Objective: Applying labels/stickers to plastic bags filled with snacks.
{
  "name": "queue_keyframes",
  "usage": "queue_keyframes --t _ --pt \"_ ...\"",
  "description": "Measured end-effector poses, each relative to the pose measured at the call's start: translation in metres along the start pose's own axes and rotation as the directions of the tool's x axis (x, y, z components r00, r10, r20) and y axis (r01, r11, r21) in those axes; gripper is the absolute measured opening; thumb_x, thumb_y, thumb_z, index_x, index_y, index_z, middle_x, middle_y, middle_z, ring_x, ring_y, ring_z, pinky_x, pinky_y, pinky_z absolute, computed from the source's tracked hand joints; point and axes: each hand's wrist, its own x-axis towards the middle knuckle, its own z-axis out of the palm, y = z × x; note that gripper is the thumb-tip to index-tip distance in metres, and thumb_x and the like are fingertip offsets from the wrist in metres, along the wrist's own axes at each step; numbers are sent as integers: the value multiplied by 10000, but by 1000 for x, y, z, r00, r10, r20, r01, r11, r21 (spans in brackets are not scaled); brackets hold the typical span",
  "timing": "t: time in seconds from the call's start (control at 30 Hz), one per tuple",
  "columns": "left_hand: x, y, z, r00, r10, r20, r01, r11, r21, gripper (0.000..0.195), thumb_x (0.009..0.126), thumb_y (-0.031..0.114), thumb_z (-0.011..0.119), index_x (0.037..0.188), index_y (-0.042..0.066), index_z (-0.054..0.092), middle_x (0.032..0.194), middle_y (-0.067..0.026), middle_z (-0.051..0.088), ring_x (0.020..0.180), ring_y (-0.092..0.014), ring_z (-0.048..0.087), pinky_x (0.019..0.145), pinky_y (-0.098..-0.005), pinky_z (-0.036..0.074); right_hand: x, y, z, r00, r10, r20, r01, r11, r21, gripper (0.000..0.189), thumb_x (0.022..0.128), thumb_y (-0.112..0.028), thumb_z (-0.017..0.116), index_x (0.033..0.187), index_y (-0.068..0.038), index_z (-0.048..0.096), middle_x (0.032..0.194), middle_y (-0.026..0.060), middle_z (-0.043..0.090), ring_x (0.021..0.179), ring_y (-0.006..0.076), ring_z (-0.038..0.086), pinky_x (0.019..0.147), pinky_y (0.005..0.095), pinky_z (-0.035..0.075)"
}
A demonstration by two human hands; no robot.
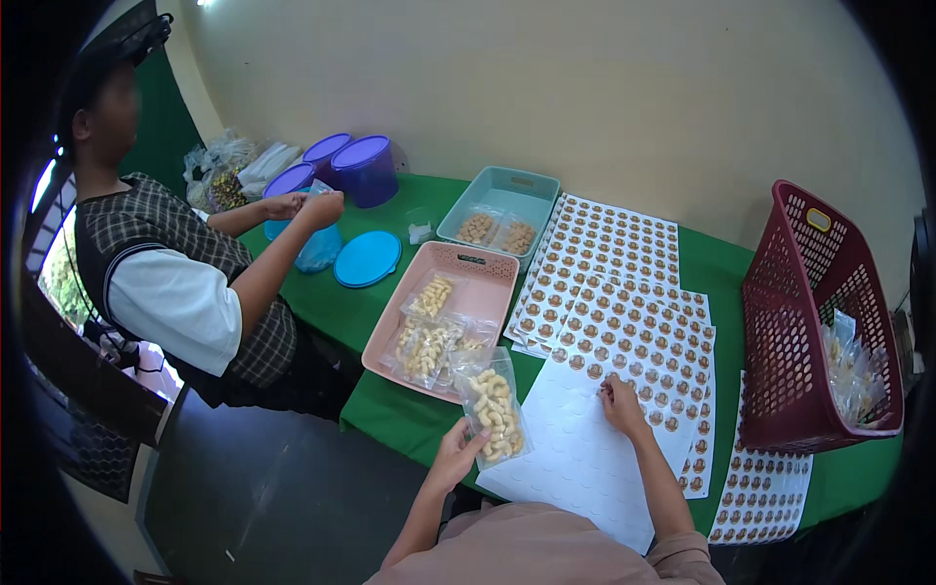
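Observation:
My left hand [458, 455] holds a clear plastic pouch of cashew nuts [496, 413] by its lower left edge, over the front edge of the table. My right hand [619, 404] has its fingertips on a sheet of round stickers [585, 446], at the border between the remaining stickers and the bare backing; whether a sticker is between the fingers cannot be told. Left of the sheet, a pink plastic tray [479, 281] holds several more cashew pouches [426, 349]. More sticker sheets [629, 234] lie overlapped beyond my right hand.
A teal basket [537, 183] holds two pouches of brown pieces. On the right stands a maroon perforated basket [775, 329] with filled pouches. A co-worker at left handles a small bag [319, 189] near purple tubs [365, 175] and a blue lid [368, 258]. The table has a green cloth.

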Motion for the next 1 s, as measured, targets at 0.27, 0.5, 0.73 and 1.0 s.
queue_keyframes --t 0.27,0.5,0.73,1.0 --pt "14 6 23 995 54 79 -57 998 34 246 810 139 507 989 -21 453 903 -43 524 784 -55 479 673 -189 397 5 4 3 996 81 -36 -82 997 -14 101 753 -27 425 839 25 416 798 218 508 751 348 495 653 404 383" --pt "24 12 33 994 6 108 -18 994 105 222 811 152 509 954 -12 464 876 -34 523 758 -43 471 644 -177 386 7 25 1 982 186 -30 -174 955 240 133 764 -57 359 878 11 351 796 194 512 766 321 509 691 374 389" --pt "24 3 37 993 9 114 -13 999 39 240 812 175 511 956 -12 467 876 -35 524 747 -43 471 633 -174 384 12 38 -1 941 331 68 -336 893 299 120 768 -68 343 871 -12 321 762 191 499 722 317 518 677 377 385" --pt "23 1 32 994 13 108 -22 996 85 240 813 173 507 964 -9 465 898 -43 520 768 -56 477 652 -184 391 17 47 0 864 481 -148 -346 781 520 80 796 -76 346 873 -55 352 714 47 422 496 102 436 397 234 389"
